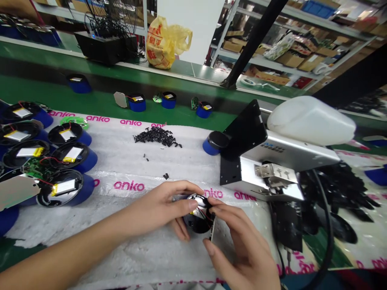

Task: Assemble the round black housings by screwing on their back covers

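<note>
Near the bottom middle, my left hand (172, 205) wraps round a round black housing (198, 223), its thumb on a silvery battery inside. Thin red wires run across the housing's open top. My right hand (238, 233) is at the housing's right side, with fingertips on the rim and the thumb lower down by a thin board (213, 229) seen edge-on. Beyond the hands lies a pile of small black parts (159, 136), with a few loose pieces (165, 176) nearer.
Blue cups with batteries (72, 155) crowd the left side. A silver and black machine (272, 161) with a translucent bowl (311, 121) stands at right, a blue cup (213, 143) beside it. More cups (137, 104) stand on the green belt (105, 98). Black parts (341, 189) lie far right.
</note>
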Tool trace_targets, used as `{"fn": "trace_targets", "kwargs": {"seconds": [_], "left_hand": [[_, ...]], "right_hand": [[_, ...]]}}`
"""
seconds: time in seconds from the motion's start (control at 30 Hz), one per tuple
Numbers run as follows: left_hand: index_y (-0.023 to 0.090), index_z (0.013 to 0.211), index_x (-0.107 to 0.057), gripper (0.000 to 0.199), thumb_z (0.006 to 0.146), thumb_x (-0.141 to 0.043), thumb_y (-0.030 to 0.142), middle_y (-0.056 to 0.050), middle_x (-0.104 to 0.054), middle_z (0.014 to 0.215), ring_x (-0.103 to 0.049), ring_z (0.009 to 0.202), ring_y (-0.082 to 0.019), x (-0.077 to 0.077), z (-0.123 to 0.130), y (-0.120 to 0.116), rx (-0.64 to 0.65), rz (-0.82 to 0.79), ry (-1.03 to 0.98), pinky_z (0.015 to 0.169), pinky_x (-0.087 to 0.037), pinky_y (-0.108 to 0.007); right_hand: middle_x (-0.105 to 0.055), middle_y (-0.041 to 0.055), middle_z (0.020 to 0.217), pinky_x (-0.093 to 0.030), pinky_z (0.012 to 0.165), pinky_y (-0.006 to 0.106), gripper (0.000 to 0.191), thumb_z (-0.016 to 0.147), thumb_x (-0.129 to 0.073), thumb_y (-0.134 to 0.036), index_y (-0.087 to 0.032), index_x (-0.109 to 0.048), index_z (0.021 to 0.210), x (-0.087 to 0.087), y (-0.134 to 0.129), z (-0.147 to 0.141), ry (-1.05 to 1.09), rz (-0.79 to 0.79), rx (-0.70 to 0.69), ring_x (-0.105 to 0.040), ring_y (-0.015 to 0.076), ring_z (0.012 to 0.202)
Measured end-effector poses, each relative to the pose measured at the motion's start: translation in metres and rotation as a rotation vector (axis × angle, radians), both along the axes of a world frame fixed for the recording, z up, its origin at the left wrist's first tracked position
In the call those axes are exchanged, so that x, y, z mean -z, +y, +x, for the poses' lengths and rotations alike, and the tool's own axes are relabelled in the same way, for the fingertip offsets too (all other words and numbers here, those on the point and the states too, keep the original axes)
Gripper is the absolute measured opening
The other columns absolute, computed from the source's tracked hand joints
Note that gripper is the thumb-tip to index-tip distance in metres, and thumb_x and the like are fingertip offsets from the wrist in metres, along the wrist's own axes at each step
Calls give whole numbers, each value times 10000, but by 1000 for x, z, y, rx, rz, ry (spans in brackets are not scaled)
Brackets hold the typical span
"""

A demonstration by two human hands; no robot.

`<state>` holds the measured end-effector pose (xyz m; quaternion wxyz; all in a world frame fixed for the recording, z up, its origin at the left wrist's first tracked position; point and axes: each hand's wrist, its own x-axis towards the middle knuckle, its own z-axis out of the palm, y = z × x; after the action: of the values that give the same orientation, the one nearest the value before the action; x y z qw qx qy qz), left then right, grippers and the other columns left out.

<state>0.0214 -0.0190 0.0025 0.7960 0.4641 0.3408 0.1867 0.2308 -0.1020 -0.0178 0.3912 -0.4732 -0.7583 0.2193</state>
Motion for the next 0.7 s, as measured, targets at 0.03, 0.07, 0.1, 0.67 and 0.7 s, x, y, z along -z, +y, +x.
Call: {"fn": "trace_targets", "kwargs": {"seconds": [0.03, 0.07, 0.1, 0.67, 0.7], "left_hand": [[212, 1160, -617, 303, 913, -626, 387, -4, -692, 766, -688, 533, -125, -1, 3, 0, -45, 9, 42, 543, -580, -225], [219, 1132, -629, 280, 910, -631, 389, 3, -692, 755, -670, 492, -115, -2, 6, -1, -82, 15, 81, 496, -564, -208], [227, 1122, -638, 267, 902, -643, 377, 11, -692, 743, -658, 467, -110, -2, 9, -2, -104, 18, 110, 469, -554, -198], [286, 1326, -636, 583, 812, -533, 33, 3, -755, 785, -769, 714, -162, 4, -9, 3, 55, -80, -111, 714, -629, -266], [279, 1336, -630, 608, 796, -518, 22, -4, -765, 782, -772, 719, -169, 5, -10, 5, 60, -85, -131, 719, -629, -271]], "right_hand": [[-538, 91, 1286, -495, 1035, 227, 438, 891, -621, -135, -232, -523, 1307, 1, -1, 0, 5, -4, 3, -558, 173, 1236], [-533, 90, 1296, -493, 1040, 230, 441, 897, -623, -146, -237, -522, 1316, 1, -2, 1, 9, -14, 11, -555, 175, 1242], [-529, 87, 1304, -497, 1036, 225, 441, 905, -621, -154, -244, -523, 1325, 1, -3, 1, 9, -26, 19, -556, 174, 1244], [-528, 119, 1388, -515, 1043, 233, 371, 931, -595, -82, -170, -613, 1291, -21, 18, -1, -318, 147, -135, -586, 180, 1253], [-545, 121, 1366, -526, 1021, 218, 343, 940, -589, -100, -165, -625, 1274, -26, 21, 0, -337, 144, -154, -600, 174, 1234]]}}
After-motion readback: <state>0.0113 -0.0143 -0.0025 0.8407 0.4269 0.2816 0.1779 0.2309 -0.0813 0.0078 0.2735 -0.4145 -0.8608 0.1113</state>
